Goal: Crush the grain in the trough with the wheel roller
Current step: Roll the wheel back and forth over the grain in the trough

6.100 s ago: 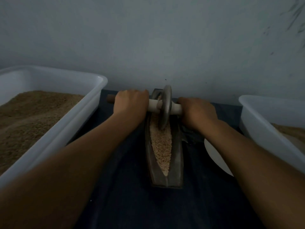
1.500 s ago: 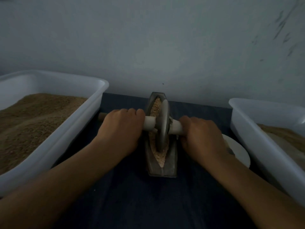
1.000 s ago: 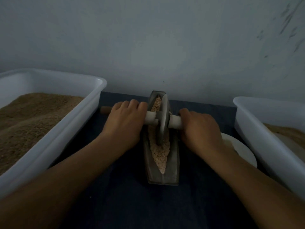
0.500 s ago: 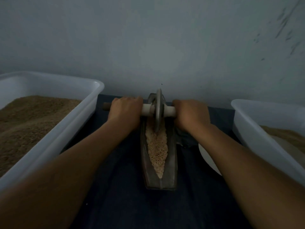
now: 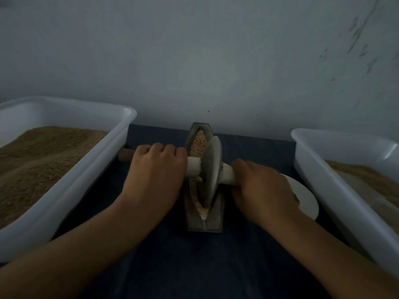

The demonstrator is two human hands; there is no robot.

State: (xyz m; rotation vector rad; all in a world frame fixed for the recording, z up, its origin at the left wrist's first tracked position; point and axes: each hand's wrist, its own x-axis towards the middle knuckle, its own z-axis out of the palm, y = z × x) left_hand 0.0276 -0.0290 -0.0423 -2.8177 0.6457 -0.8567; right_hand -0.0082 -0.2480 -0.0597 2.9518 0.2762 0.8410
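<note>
Both hands grip the axle of the wheel roller (image 5: 210,169), one on each side of the disc. Left hand (image 5: 154,175): fingers curled over the pale wooden handle (image 5: 193,169), whose brown end pokes out past the knuckles. Right hand (image 5: 262,190): fingers wrapped round the other stub just beside the disc.

Disc stands on edge in the trough (image 5: 204,221), about mid-length and toward the near half. Trough is a narrow boat-shaped channel on a dark cloth (image 5: 194,266), long axis running away from the person. Grain (image 5: 197,142) shows in the far half, coarse and speckled; a paler tongue lies at the near tip.

Step judged: mid-stroke of rolling.

Notes for doing it well:
- Keep the axle level; it appears slightly lower on the right, which risks the rim riding up one wall.
- Press evenly through both palms, straight down.
- Run the full length so the far-end grain gets worked.
- Slow at each tip to avoid flicking grain out.

Surroundings: left tub (image 5: 121,117) and right tub (image 5: 302,147), both white, hold brown meal; a white plate (image 5: 306,199) lies partly behind the right hand.
</note>
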